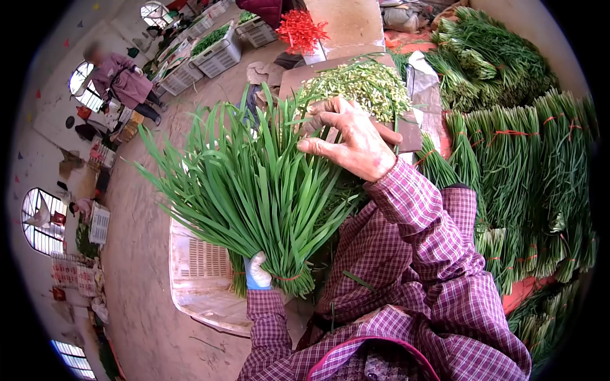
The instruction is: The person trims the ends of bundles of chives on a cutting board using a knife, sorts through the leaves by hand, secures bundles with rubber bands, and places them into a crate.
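Observation:
My left hand point(257, 272), in a white and blue glove, grips a large bunch of garlic chives point(254, 190) near its base. A red band point(289, 277) goes around the stems there. The long flat leaves fan out upward and to the left. My right hand point(352, 140) is bare and hovers by the upper right leaf tips. Its fingers are half bent, with the thumb apart from them; I see nothing held between them. Below the bunch stands a whitish plastic crate point(203, 279), partly hidden by the leaves. More green stems show behind my left hand.
A board holds a heap of cut pale stem pieces point(359, 86), with a bundle of red ties point(300, 32) beyond it. Banded chive bunches point(515, 146) are stacked on my right. Farther off, a person point(121, 79) stands near crates of greens point(216, 54).

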### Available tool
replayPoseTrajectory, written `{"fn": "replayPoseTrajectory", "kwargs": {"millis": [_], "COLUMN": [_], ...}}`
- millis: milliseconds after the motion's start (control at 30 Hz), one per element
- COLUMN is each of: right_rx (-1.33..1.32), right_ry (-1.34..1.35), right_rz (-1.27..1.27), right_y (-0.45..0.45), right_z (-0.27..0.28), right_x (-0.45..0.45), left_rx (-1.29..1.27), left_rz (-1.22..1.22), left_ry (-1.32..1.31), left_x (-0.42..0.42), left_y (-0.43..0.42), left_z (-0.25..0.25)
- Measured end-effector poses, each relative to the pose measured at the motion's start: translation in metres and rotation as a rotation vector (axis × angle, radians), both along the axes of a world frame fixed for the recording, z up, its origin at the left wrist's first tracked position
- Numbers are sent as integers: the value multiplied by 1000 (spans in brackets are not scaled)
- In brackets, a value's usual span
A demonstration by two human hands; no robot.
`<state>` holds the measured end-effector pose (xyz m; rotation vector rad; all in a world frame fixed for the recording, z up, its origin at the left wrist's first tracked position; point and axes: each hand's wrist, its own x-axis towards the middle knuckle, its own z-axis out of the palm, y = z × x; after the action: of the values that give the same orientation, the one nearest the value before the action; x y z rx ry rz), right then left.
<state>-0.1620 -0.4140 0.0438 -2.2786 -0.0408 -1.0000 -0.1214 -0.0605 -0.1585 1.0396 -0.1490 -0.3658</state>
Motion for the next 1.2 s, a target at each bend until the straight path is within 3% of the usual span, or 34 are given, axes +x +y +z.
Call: {"fn": "replayPoseTrajectory", "kwargs": {"millis": [133,267,333,367,433,500,533,600,633,667,733,767,933,1033,1200], "right_rx": [71,199,921,1058,989,921,744,649,900,744,729,639,480,168,-209], "right_ry": [19,-77,-119,-235,-244,-138,-83,54,23,-95,14,20,-176,-93,-79], "right_rz": [22,89,262,224,217,242,228,179,310,309,236,195,133,-13,59], "right_y": [10,12,12,8,-3,-3,-5,6,17,19,25,25,24,10,-13], "right_z": [-3,-8,-2,2,8,11,7,3,-1,-15,-13,-10,12,32,43], "right_x": [5,10,11,10,0,-13,-15,-26,-28,-21,-27,-29,-24,-15,19], "left_rx": [-5,13,31,11,-32,-20,-8,-14,-22,-23,-5,121,47,39,-29], "left_rz": [93,59,56,63,90,52,12,11,11,18,67,37,65,61,-24], "left_ry": [-14,-24,-26,-15,13,-35,-84,-35,11,10,-27,-58,-68,-79,-80], "left_x": [-6,8,8,9,2,12,13,11,8,7,9,14,7,8,20], "left_y": [-13,5,7,7,-6,11,14,9,5,4,4,14,6,10,32], "left_z": [10,-20,-23,-25,-6,-32,-34,-26,-21,-22,-25,-30,-18,-28,-61]}}
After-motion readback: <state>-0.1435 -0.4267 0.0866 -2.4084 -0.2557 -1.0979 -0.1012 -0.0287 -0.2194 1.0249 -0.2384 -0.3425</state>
